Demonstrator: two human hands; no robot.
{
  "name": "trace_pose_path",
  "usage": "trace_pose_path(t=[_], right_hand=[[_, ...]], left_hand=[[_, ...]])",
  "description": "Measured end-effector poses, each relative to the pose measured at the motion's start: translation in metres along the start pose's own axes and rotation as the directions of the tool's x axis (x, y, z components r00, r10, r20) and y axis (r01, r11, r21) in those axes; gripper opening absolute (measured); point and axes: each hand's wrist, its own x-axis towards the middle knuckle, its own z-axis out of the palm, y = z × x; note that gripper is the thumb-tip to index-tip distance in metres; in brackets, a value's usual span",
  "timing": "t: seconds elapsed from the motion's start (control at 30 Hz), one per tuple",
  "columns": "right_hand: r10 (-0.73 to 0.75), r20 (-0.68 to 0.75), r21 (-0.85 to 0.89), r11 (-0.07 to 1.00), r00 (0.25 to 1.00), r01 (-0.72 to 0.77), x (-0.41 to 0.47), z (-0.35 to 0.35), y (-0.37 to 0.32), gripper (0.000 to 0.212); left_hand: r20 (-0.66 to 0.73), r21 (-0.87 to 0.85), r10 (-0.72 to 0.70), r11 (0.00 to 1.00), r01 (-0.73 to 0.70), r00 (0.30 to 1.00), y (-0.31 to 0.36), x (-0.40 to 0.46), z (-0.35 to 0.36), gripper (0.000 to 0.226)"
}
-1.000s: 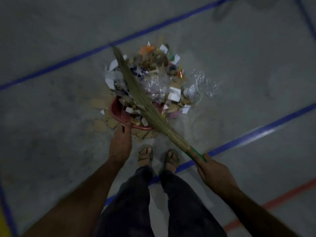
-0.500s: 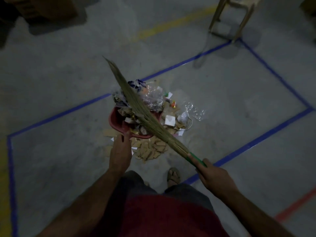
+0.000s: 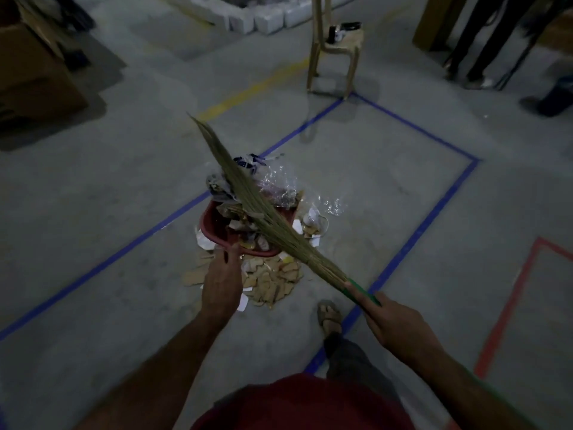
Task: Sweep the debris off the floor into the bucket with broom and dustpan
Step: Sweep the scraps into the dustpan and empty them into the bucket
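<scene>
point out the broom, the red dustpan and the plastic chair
broom [image 3: 248, 206]: head view, middle of the bristle bundle over the debris.
red dustpan [image 3: 208, 223]: head view, bare left rim.
plastic chair [image 3: 347, 45]: head view, front edge of the seat.

Grass broom [image 3: 248, 209] slants over red dustpan [image 3: 214, 231] heaped with debris [image 3: 269, 283].

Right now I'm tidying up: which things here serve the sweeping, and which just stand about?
Job: broom in right hand; red dustpan held by left hand; debris.
Idle: chair, cardboard box, white blocks.
</scene>
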Motion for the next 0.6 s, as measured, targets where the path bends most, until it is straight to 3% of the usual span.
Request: trace_pose_path(t=[0.13, 0.3, 0.47, 0.6], right_hand=[[0.083, -0.054, 0.027, 0.996, 0.995, -0.082, -0.063, -0.001, -0.048, 0.062], [0.220, 0.024, 0.051, 0.974, 0.975, -0.221, -0.146, -0.006, -0.086, 0.090], [0.329, 0.007, 0.064, 0.942, 0.944, -0.328, -0.217, -0.007, -0.095, 0.090], [0.442, 0.030, 0.068, 0.894, 0.896, -0.443, -0.275, -0.007, -0.092, 0.087]], left_hand=[[0.064, -0.010, 0.096, 0.995, -0.096, 0.993, -0.013, -0.032, -0.012, 0.043], [0.117, 0.000, 0.213, 0.977, -0.215, 0.970, 0.001, -0.066, -0.020, 0.056], [0.151, -0.057, 0.334, 0.942, -0.330, 0.930, 0.042, -0.103, -0.029, 0.049], [0.178, -0.218, 0.376, 0.916, -0.336, 0.909, 0.085, -0.130, -0.024, 0.037]])
